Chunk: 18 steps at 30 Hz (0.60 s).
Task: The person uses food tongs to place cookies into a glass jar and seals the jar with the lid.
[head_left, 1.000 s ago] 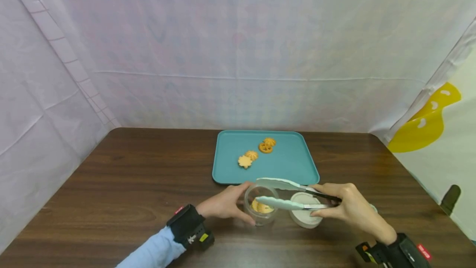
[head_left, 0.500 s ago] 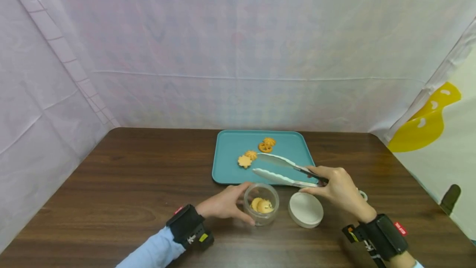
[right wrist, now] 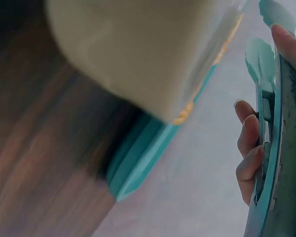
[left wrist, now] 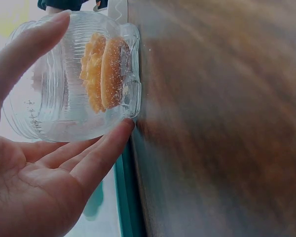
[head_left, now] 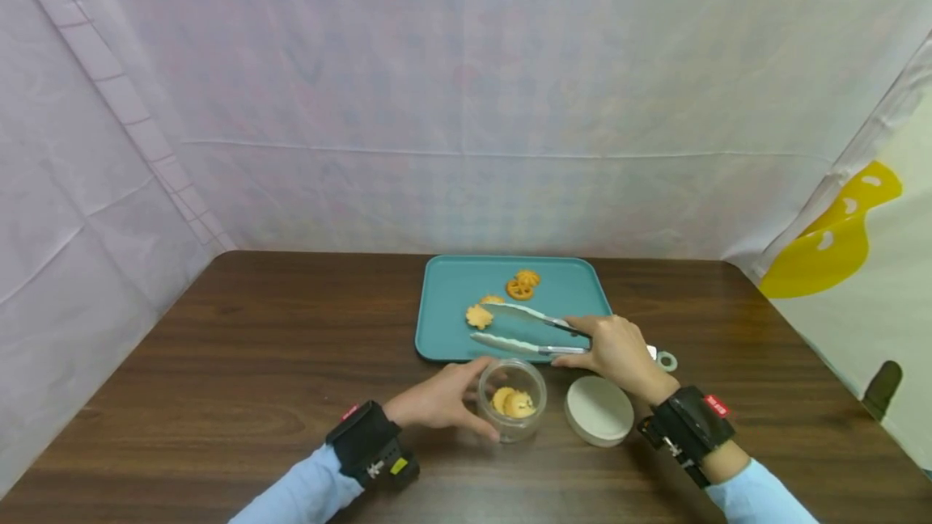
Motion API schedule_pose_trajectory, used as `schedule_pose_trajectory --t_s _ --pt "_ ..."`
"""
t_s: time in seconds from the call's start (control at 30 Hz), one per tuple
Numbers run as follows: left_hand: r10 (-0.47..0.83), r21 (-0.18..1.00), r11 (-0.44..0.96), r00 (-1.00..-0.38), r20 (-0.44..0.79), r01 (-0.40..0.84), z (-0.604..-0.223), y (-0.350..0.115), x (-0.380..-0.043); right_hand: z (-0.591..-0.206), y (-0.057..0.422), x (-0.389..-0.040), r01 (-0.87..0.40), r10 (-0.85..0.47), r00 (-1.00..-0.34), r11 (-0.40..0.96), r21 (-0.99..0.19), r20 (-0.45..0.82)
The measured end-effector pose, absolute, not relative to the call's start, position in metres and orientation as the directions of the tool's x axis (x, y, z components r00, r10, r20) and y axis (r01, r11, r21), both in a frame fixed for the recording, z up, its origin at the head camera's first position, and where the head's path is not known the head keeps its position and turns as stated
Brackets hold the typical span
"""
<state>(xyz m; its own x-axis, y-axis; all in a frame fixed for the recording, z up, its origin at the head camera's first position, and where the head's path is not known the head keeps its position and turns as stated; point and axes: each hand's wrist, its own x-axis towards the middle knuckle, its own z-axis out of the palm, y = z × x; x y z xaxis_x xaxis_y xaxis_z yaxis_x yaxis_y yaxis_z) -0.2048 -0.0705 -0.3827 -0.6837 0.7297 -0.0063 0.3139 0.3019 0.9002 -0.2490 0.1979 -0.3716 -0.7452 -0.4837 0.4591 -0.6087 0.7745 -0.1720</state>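
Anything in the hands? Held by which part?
Right hand: tongs, by both arms, behind the tips. Left hand: clear jar, by its side wall.

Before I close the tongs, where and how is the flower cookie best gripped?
I would pinch the flower cookie by its far-left and near-right edges, bringing the tongs from above. It lies broad face up, and those edges look free; another cookie sits close at its far right.
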Motion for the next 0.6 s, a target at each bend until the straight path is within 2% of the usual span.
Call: schedule_pose_trajectory --t_s 0.2,0.6 --pt "0.733 0.897 0.309 -0.68 -0.014 0.315 -0.383 -0.071 -0.205 -0.373 0.188 -0.258 -0.573 -0.47 -0.777 0.803 -0.163 0.42" --pt "0.748 0.895 0.278 -0.663 0.026 0.35 -0.383 -0.071 -0.206 -0.373 0.178 -0.267 -0.563 -0.488 -0.783 0.82 -0.105 0.386"
